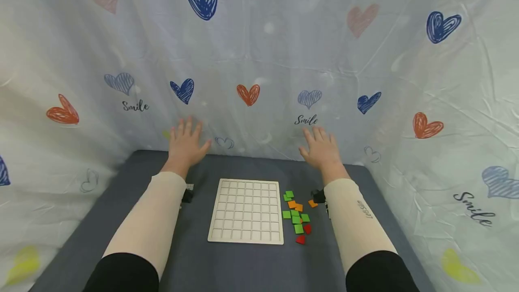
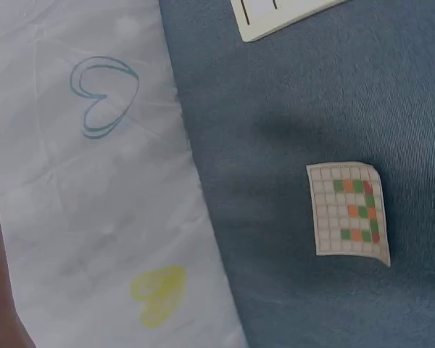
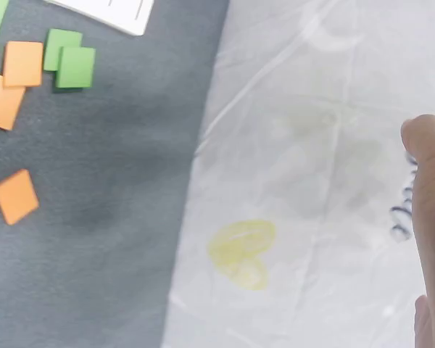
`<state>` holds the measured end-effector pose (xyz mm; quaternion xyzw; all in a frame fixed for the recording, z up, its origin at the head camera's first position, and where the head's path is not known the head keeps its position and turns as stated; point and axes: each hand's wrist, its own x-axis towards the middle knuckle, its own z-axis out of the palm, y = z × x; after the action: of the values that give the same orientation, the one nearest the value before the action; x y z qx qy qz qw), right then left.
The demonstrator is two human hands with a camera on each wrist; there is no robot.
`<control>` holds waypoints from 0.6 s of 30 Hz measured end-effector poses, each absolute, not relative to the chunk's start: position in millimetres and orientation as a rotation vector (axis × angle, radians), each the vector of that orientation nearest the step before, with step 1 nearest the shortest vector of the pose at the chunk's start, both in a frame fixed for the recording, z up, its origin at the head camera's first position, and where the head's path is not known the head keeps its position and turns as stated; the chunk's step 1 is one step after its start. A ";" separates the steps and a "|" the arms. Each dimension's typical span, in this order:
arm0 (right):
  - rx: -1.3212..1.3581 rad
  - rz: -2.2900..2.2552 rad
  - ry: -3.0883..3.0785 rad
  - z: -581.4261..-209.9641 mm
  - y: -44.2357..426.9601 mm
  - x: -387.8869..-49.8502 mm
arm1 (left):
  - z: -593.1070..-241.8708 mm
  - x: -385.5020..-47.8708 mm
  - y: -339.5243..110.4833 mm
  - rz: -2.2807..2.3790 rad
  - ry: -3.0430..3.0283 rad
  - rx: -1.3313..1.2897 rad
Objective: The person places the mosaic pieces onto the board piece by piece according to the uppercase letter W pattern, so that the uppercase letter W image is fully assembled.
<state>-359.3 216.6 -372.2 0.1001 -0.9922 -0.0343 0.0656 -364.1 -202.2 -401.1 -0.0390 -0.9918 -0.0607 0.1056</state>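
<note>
Both hands are raised at the far edge of the table, fingers spread, holding nothing. The left hand (image 1: 186, 144) is beyond the far left corner of a pale wooden grid board (image 1: 246, 211); the right hand (image 1: 321, 148) is beyond a loose group of small square tiles. Among these are green tiles (image 1: 298, 229), orange tiles (image 1: 292, 204) and red tiles (image 1: 300, 239), right of the board. In the left wrist view a small card (image 2: 348, 212) printed with a coloured grid pattern lies on the cloth. A single orange tile (image 3: 17, 196) lies apart in the right wrist view.
A dark grey cloth (image 1: 251, 265) covers the table. Behind it and along both sides hangs a white curtain (image 1: 267, 57) printed with hearts and the word Smile. The board's cells show no tiles in them.
</note>
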 end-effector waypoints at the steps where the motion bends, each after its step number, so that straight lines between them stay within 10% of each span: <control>1: 0.326 -0.121 -2.978 -371.0 216.1 -358.8 | -400.2 -362.7 -203.6 -0.190 -2.917 -0.132; 18: 0.724 0.088 -2.635 -377.8 211.7 -330.0 | -390.7 -324.7 -202.3 -0.466 -2.642 -0.546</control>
<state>-330.0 211.7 -377.8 0.2592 -0.9438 0.0316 0.2023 -324.7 -202.3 -390.7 -0.1952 -0.9455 -0.1669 0.2003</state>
